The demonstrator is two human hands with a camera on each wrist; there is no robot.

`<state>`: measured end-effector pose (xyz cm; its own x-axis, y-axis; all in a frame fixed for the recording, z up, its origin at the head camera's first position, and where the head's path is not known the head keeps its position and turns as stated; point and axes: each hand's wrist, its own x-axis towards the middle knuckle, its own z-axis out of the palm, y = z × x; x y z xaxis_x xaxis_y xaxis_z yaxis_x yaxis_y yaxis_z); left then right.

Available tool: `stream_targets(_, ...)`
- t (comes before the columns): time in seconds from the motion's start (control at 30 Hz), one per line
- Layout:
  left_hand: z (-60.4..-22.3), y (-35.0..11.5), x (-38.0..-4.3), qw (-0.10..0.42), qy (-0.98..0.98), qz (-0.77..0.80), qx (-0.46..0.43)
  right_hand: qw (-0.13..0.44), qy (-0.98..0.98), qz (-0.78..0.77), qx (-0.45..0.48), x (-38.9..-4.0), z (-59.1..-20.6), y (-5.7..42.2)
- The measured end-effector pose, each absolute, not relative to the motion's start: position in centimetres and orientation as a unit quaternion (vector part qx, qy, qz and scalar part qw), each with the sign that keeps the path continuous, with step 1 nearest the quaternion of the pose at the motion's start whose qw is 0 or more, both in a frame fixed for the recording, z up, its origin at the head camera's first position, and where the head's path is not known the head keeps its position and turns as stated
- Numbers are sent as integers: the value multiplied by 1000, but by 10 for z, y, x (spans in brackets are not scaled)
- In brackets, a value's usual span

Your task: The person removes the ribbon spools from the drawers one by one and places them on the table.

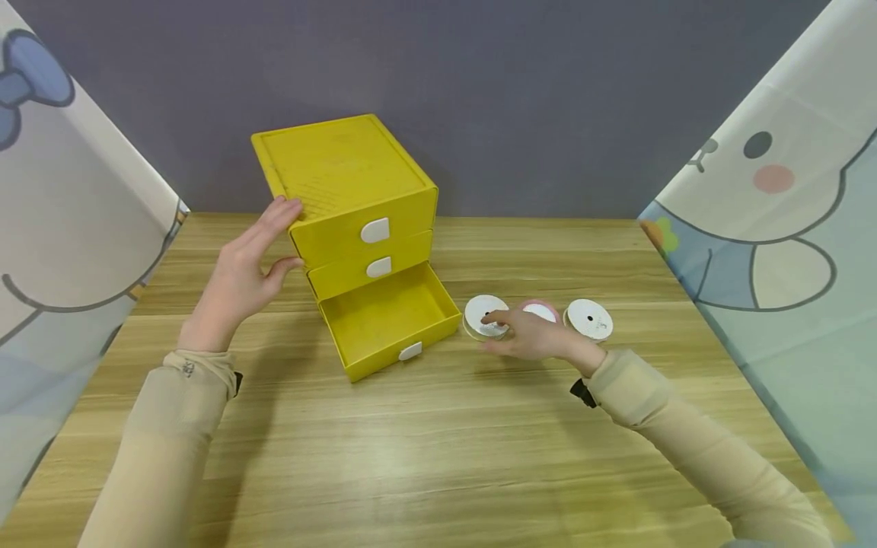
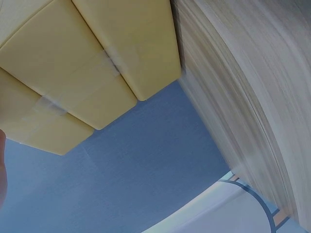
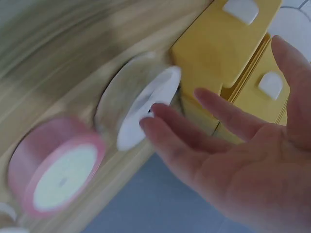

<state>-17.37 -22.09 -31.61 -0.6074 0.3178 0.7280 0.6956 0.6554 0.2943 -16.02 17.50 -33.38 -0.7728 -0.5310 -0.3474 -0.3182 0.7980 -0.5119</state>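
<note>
A yellow drawer unit (image 1: 346,167) with white pull tabs stands on the table, its bottom drawer (image 1: 390,316) pulled out and bare inside. My left hand (image 1: 243,266) rests at its front left corner, fingertips on the top edge and thumb at the side. In the left wrist view the unit's side (image 2: 73,63) shows, with one finger at the frame's edge. My right hand (image 1: 530,335) reaches over a white ribbon spool (image 1: 483,308). Its fingers (image 3: 180,150) are spread, with fingertips right at that spool's face in the right wrist view.
A pink ribbon spool (image 3: 63,165), partly behind the right hand in the head view, sits beside the white one. Another white spool (image 1: 589,318) lies further right. A grey wall (image 1: 534,114) rises behind the wooden table (image 1: 411,457); cartoon-printed cloths hang on both sides.
</note>
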Motion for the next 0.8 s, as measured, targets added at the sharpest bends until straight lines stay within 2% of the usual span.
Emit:
stream_targets(0.13, -316, -222, -174, 325, -851, -289, -295, 292, 891, -250, -241, -158, -339, 157)
stream_targets(0.3, -318, -224, -175, 318, -854, -284, -297, 302, 875, -257, -279, -157, -347, 136)
stream_targets(0.53, -318, -223, -175, 313, -858, -283, -294, 324, 860, -286, -271, -159, -358, 114)
stream_targets(0.67, -318, -223, -176, 310, -860, -281, -294, 355, 838, -353, -217, -160, -371, 106)
stream_targets(0.8, -318, -224, -175, 310, -860, -280, -294, 389, 798, -444, -121, -160, -386, 94)
